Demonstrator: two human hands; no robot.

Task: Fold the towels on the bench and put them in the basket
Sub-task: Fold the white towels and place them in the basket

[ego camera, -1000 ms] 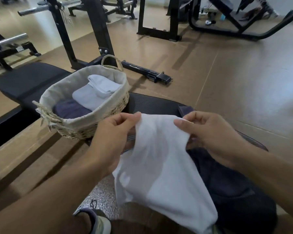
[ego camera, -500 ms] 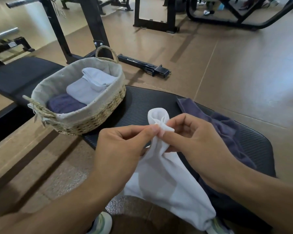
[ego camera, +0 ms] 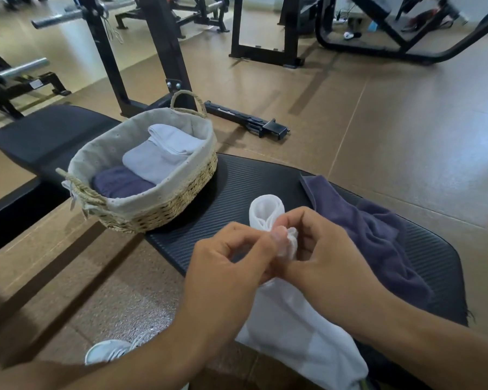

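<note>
I am looking down at a black ribbed padded bench, my tabletop [ego camera: 265,181], with both bare hands working close together above its near edge. My left hand [ego camera: 226,266] is curling its fingers and pinching the gathered top of a thin white cloth towel [ego camera: 299,327], and my right hand [ego camera: 324,257] is pinching the same bunched edge from the other side, so both grips are clamped on that towel. The two hands are touching at the fingertips. Above them a loop of the white towel is standing up in a rounded fold, while the rest is hanging down past the tabletop's near edge toward my lap.

Just beyond my right hand, a dark purple terry towel [ego camera: 378,237] is lying crumpled and unfolded on the tabletop, one flat corner pointing toward the far edge. To the left, an oval woven straw basket with a beige cloth lining and rope handles [ego camera: 164,204] is sitting on the tabletop's left end, partly overhanging it. Inside it, a folded pale lavender towel [ego camera: 150,161] is lying beside a folded dark purple towel [ego camera: 119,184], and a folded white towel [ego camera: 175,139] is resting on the lavender one toward the far handle.

A pale sneaker [ego camera: 110,351] is showing on the brown floor [ego camera: 406,136] below my left forearm. Black steel gym frames [ego camera: 164,52] are standing behind the basket.
</note>
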